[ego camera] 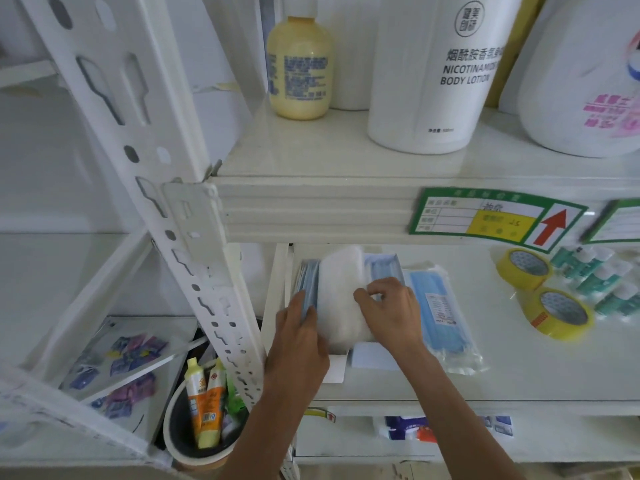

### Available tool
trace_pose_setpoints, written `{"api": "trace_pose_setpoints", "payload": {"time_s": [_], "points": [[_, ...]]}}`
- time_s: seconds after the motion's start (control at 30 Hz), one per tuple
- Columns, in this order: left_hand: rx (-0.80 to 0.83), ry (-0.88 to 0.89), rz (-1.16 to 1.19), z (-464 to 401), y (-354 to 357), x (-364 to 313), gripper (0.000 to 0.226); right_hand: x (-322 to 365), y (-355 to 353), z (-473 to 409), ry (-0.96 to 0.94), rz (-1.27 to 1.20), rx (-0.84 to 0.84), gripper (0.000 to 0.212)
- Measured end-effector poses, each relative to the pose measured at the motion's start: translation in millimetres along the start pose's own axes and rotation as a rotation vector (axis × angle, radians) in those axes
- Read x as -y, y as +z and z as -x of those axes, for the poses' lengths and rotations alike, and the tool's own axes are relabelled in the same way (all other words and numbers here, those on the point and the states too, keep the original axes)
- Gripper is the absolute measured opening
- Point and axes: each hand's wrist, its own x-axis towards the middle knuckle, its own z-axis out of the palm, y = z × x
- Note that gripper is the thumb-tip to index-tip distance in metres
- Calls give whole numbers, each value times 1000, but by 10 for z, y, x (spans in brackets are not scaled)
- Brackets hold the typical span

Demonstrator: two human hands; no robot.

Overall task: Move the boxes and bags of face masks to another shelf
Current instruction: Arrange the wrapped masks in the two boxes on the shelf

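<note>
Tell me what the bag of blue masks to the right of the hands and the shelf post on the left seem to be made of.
The bag of blue masks looks like thin clear plastic film: glossy, wrinkled, with the masks showing through. The masks themselves look like soft matte nonwoven fabric, though this is less sure. The shelf post looks like white-painted metal: a rigid, thin angled strip with punched slots and holes.

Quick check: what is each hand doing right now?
Left hand: fingers curled round the blue mask pack.
Right hand: fingers curled, gripping the white mask bag.
</note>
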Motion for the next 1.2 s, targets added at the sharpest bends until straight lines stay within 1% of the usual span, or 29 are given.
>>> {"api": "trace_pose_setpoints", "payload": {"time_s": [0.07,0.2,0.3,0.37,0.43,0.5,0.53,0.6,0.67,0.83,0.9,0.97,1.1,1.2], "points": [[-9,41,-9,2,11,29,31,-42,-104,-51,52,-63,-3,32],[-3,78,-22,26,54,72,31,-258,-423,-158,96,-121,-106,42],[-24,99,4,37,45,59,28,-473,-653,-206,135,-161,-221,44],[-75,139,39,35,37,46,26,-581,-758,-207,159,-195,-278,42],[-123,206,118,41,40,2,26,-627,-800,-187,144,-189,-300,41],[-132,288,188,50,46,-97,29,-595,-783,-166,92,-167,-296,43],[-107,318,208,48,49,-169,32,-558,-758,-161,65,-149,-289,43],[-9,332,211,21,61,-338,47,-472,-704,-171,26,-109,-287,43],[53,334,143,-43,101,-491,57,-380,-678,-187,-17,-84,-303,43],[160,310,-217,-215,214,-678,61,-349,-785,-227,-63,-69,-367,39],[157,326,-285,-243,240,-701,60,-388,-847,-255,-50,-79,-391,37],[165,378,-263,-235,258,-707,57,-395,-871,-283,-54,-94,-391,36],[245,475,-103,-158,320,-685,59,-361,-929,-386,-94,-90,-362,38],[220,486,-25,-125,313,-648,58,-379,-1050,-515,-87,-60,-306,41]]}}
